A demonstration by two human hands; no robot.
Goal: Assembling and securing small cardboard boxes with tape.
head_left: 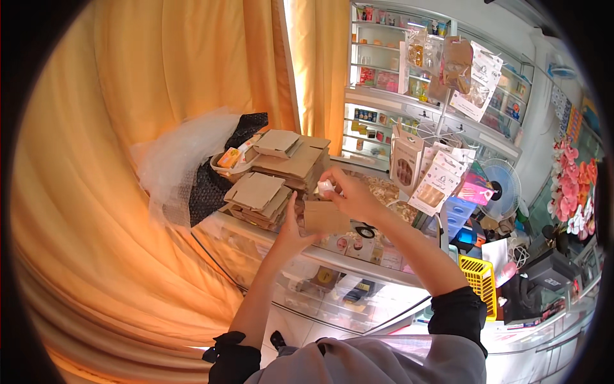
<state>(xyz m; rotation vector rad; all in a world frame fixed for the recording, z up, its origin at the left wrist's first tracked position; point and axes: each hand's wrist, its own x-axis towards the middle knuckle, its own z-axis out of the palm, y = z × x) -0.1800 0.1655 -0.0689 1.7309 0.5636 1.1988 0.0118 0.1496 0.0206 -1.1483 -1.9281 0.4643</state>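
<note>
A person's left hand (295, 232) steadies a small brown cardboard box (326, 217) above a glass display desk (358, 265), while the right hand (350, 192) pinches a small white bottle (325, 187) just over the box's open top. Stacks of flat cardboard boxes (275, 179) lie on the desk to the left, beside a crumpled sheet of bubble wrap (179, 157) and a dark mesh bag (214, 185). An orange curtain (115, 128) fills the left side. To the right hang packets on a wire rack (441, 160), with glass shelves (384, 70) behind, a small fan (502, 189) and a yellow basket (480, 275).
</note>
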